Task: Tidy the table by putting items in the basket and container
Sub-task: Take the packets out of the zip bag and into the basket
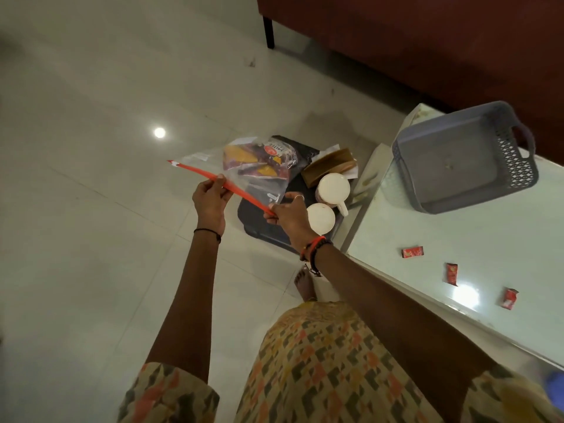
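Observation:
I hold a clear zip bag (244,175) with a red zip strip and snack packets inside, above the floor. My left hand (210,199) pinches the strip near its middle. At the strip's near end my right hand (290,213) grips it. Below the bag a dark container (259,221) sits on the floor, holding a white mug (334,190), a white cup (320,218) and a brown packet (329,166). A grey plastic basket (464,160) stands empty on the glass table (457,233). Three small red sachets (412,252) lie on the table.
A dark red sofa (427,41) with a black leg runs along the far side behind the table. Pale glossy floor tiles (91,178) spread to the left. My bare foot (303,285) stands beside the table's corner.

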